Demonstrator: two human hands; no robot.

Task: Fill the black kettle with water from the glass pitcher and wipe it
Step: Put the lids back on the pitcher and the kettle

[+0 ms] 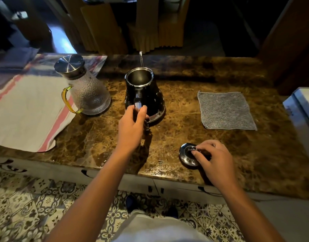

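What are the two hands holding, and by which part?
The left hand grips the black kettle by its handle; the right hand pinches the kettle lid by its knob.

Left hand (131,126) gripping open black kettle (150,95) handle, right hand (213,159) pinching lid (187,157) on marble counter (185,84).

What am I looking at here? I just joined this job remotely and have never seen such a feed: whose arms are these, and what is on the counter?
One camera sits on a person's head, looking down at their own bare arms. The left hand grips the handle of the open black kettle on the brown marble counter. The right hand pinches the knob of the shiny round kettle lid lying on the counter. At left stands the textured glass pitcher with a yellow handle, its metal lid on, beside a white cloth with red stripes. A grey square wiping cloth lies at right.
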